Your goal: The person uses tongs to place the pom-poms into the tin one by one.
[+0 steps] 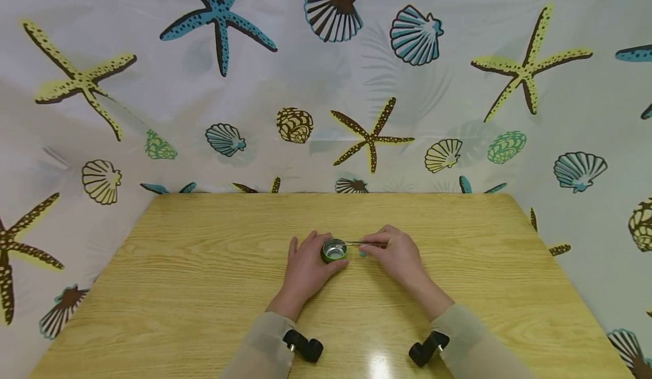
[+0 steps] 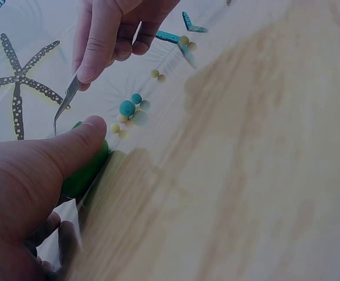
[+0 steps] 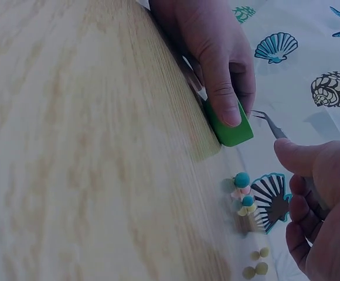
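Observation:
My left hand (image 1: pixel 307 268) grips a small green cup (image 3: pixel 235 133) from its left side, thumb along the near wall. Its inside is silvery in the head view. Between the thumb and fingers of my right hand (image 1: pixel 402 257) is a pair of metal tweezers (image 2: pixel 70 92) with bent tips. These point left, over the cup's opening in the head view, and nothing shows between them in the right wrist view. Close to the cup's right are a larger blue ball (image 2: pixel 127 108), a smaller blue ball (image 3: pixel 248 201) and a pink ball (image 3: pixel 245 190).
Several small yellow balls (image 3: pixel 264 252) lie farther right on the wooden table (image 1: pixel 204 288). A cloth (image 1: pixel 285 85) printed with starfish and shells hangs behind the table's far edge and along both sides. Each wrist carries a black camera mount (image 1: pixel 305 347).

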